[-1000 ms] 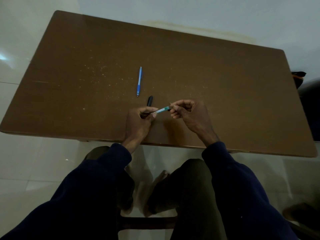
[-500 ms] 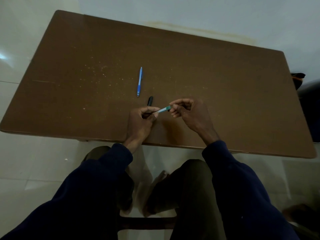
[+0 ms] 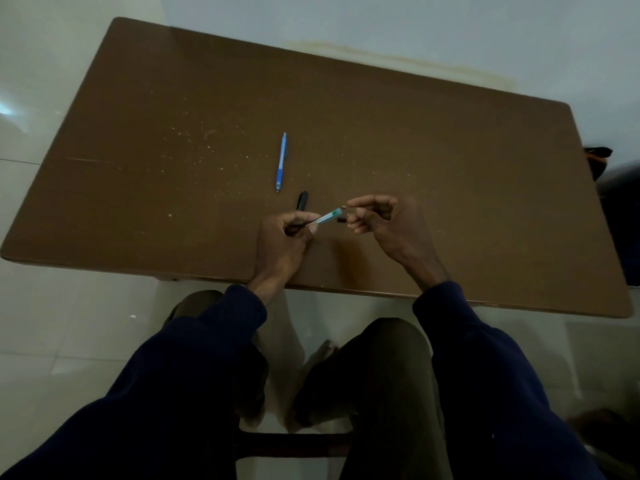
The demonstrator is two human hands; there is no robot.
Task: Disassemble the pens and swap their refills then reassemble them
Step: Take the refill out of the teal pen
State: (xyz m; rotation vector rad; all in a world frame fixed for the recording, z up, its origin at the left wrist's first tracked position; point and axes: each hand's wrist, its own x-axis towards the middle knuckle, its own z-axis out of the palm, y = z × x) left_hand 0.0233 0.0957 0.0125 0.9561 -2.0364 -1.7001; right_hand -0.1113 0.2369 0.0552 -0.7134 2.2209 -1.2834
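Note:
My left hand (image 3: pixel 282 239) pinches the lower end of a green-and-white pen barrel (image 3: pixel 327 216), which points up and to the right. My right hand (image 3: pixel 379 220) has its fingers curled at the barrel's upper end and pinches the thin tip of the refill (image 3: pixel 344 206) that sticks out there. A small dark piece (image 3: pixel 341 220) shows just below those fingers. On the brown table (image 3: pixel 450 168) a black pen cap (image 3: pixel 302 200) lies just behind my left hand. A blue pen (image 3: pixel 281 162) lies farther back, whole, with its tip toward me.
The table's near edge (image 3: pixel 346 289) runs just over my knees. A dark bag (image 3: pixel 597 161) and a dark seat stand off the table's right side. Pale floor tiles surround the table.
My right hand has drawn a little to the right, away from the barrel's end, and a short bit of refill now shows between them. My left hand has stayed put.

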